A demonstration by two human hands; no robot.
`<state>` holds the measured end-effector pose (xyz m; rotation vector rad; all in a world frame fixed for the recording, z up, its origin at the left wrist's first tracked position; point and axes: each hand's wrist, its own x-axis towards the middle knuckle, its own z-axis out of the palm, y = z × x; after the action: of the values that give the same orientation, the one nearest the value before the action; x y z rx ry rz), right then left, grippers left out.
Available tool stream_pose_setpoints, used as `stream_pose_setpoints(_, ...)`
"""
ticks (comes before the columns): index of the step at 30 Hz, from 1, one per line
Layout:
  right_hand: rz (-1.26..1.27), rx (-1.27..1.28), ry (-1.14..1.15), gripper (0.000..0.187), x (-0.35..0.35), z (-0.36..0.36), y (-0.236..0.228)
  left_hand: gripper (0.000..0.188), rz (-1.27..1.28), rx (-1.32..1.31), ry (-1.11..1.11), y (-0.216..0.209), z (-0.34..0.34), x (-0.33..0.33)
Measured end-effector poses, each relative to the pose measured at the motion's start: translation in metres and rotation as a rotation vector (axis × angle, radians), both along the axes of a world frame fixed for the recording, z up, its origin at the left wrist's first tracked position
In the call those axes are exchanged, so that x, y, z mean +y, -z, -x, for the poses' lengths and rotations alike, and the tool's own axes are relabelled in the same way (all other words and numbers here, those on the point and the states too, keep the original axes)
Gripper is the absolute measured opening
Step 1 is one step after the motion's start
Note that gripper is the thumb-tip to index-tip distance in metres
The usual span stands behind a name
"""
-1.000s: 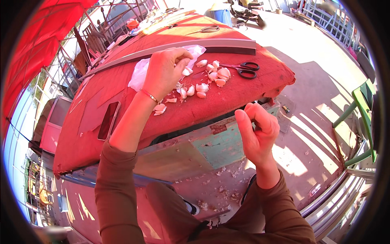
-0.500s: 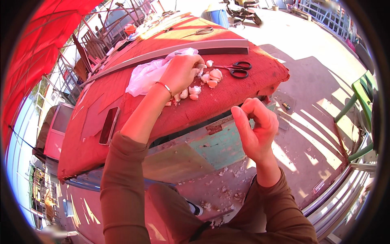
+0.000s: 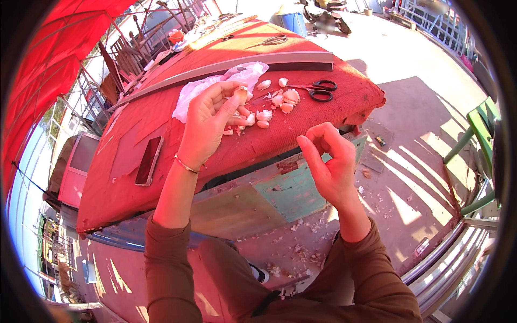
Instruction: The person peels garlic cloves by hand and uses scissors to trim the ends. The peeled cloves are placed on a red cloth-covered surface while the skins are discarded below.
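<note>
Raised over the red-covered table (image 3: 301, 121), my left hand (image 3: 210, 116) pinches a garlic clove (image 3: 243, 96) between thumb and fingers. My right hand (image 3: 331, 164) hovers beyond the table's near edge, its fingers curled and the thumb close to them. Whatever it might hold is hidden. Garlic cloves (image 3: 290, 97) lie in a loose group between the hands, with more cloves (image 3: 264, 116) closer to my left hand. Scissors (image 3: 321, 90) with dark handles rest right of the garlic. Behind my left hand spreads a crumpled, pale plastic bag (image 3: 188, 99).
A phone (image 3: 149, 161) lies on the table's left part. A long metal bar (image 3: 301, 58) crosses the table behind the bag. Farther back are another pair of scissors (image 3: 275, 40) and a blue bucket (image 3: 292, 22). A green chair (image 3: 481, 126) stands right. Garlic skins litter the floor below.
My left hand has drawn back from the garlic toward me and turned upward, now with a clove in its fingers. My right hand has shifted slightly left, still curled.
</note>
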<state>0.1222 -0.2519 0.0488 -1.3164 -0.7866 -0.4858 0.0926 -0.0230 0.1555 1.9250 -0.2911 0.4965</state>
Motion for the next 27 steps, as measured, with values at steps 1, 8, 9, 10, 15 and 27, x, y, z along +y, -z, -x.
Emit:
stream_pose_setpoints(1, 0.018, -0.006, 0.010, 0.011, 0.000, -0.002, 0.001, 0.028, 0.050, 0.000, 0.008, 0.004, 0.016, -0.005)
stream_pose_setpoints(8, 0.104, -0.076, 0.343, 0.007, -0.020, -0.044, -0.013, 0.031, 0.230, 0.136, -0.064, 0.067, 0.121, -0.024)
stream_pose_setpoints(9, 0.170, -0.128, 0.417, 0.008, -0.027, -0.058, -0.023, 0.031, 0.257, 0.169, -0.050, 0.078, 0.129, -0.024)
stream_pose_setpoints(10, 0.231, -0.174, 0.483, 0.010, -0.031, -0.073, -0.031, 0.030, 0.293, 0.200, -0.053, 0.089, 0.137, -0.024)
stream_pose_setpoints(15, 0.760, -0.344, 0.509, 0.015, -0.035, -0.137, -0.054, 0.030, 0.459, 0.269, -0.023, 0.137, 0.165, -0.023)
stream_pose_setpoints(27, 1.220, -0.281, 0.652, 0.023, -0.044, -0.150, -0.077, 0.022, 0.799, 0.226, 0.015, 0.174, 0.192, -0.037)
